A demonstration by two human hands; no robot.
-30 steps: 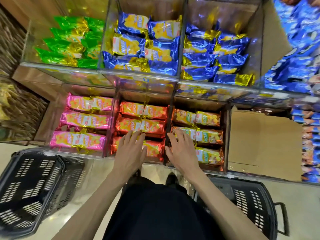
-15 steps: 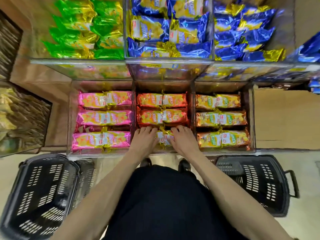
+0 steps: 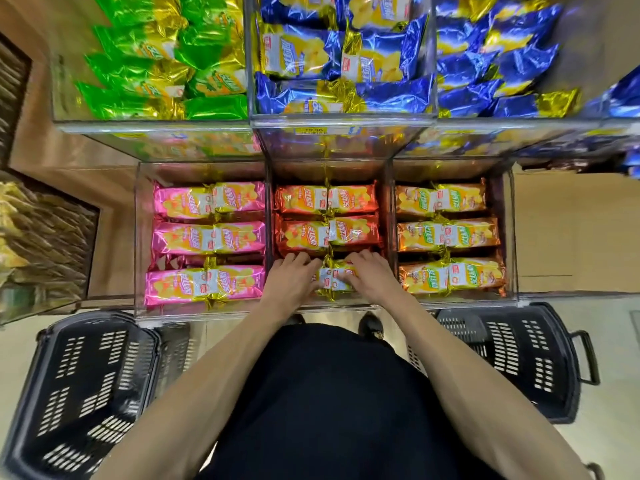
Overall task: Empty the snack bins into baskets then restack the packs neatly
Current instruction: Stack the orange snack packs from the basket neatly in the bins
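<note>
Three clear lower bins hold snack packs in rows: pink packs [image 3: 207, 237] on the left, red packs [image 3: 329, 230] in the middle, orange packs [image 3: 448, 233] on the right. My left hand [image 3: 291, 282] and my right hand [image 3: 374, 277] both lie on the front row of the middle bin. Their fingers curl over the far edge of the front red packs [image 3: 334, 278], of which only the white-labelled middle shows between the hands. One black basket [image 3: 86, 393] stands on the floor at the lower left and another black basket [image 3: 519, 358] at the lower right, both with nothing inside.
Above the lower bins, upper clear bins hold green packs [image 3: 166, 64] and blue-and-yellow packs [image 3: 343, 60], with more blue packs [image 3: 491, 60] to the right. A cardboard panel [image 3: 575, 230] sits right of the orange bin. Wicker trays [image 3: 41, 244] are at far left.
My right hand moved from the orange bin to the middle bin. Both hands now sit together on the front red packs, fingers curled behind them. The view shifted right and closer.
</note>
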